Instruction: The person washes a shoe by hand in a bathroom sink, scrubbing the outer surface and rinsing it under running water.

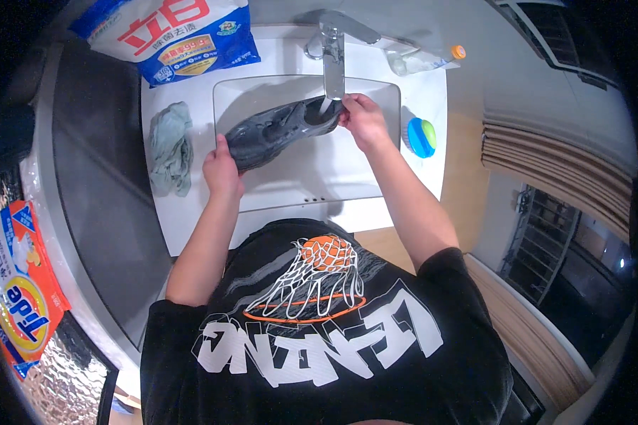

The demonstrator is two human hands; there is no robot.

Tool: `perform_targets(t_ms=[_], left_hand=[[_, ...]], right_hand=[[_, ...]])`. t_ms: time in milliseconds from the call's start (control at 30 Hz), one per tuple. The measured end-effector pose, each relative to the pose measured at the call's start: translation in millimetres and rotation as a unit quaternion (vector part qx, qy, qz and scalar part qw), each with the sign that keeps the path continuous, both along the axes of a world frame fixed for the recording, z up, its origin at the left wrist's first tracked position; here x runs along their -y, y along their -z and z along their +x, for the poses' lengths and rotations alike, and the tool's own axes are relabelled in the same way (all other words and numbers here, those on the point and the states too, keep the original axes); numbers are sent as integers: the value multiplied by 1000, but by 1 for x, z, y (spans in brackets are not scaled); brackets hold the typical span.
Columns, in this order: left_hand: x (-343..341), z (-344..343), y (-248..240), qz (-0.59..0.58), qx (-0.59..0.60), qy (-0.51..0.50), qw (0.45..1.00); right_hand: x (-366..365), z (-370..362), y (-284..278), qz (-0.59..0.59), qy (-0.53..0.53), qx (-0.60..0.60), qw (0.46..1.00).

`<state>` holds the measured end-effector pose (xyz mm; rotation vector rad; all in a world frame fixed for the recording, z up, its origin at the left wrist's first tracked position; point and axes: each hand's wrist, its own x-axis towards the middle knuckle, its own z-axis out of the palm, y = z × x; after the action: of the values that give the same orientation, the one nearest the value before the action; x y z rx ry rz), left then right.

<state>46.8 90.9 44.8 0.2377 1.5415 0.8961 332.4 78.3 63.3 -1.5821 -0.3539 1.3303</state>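
A dark grey shoe (280,132) is held level over the white sink (361,173), its opening turned up beneath the chrome faucet (333,64). Water seems to run from the spout into the shoe's opening. My left hand (223,170) grips the toe end, thumb on top. At the heel end, my right hand (365,120) pinches the rim of the opening. The inside of the shoe is mostly dark, and the fingers under it are hidden.
Left of the basin lies a crumpled grey-green cloth (171,149), with a blue detergent bag (181,42) behind it. A blue-green scrub brush (421,137) and a clear bottle with an orange cap (421,61) stand on the right. An orange detergent packet (25,287) is at far left.
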Motion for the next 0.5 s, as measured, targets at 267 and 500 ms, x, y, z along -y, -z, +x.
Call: perform_targets(t_ms=[267,500], left_hand=[[10,-5,-2,52,-82,21,995],[16,-1,-5,60,3,12,998]], right_hand=[[29,-6,9,-19,29,0,999],[49,3,10,109,-310,500,801]])
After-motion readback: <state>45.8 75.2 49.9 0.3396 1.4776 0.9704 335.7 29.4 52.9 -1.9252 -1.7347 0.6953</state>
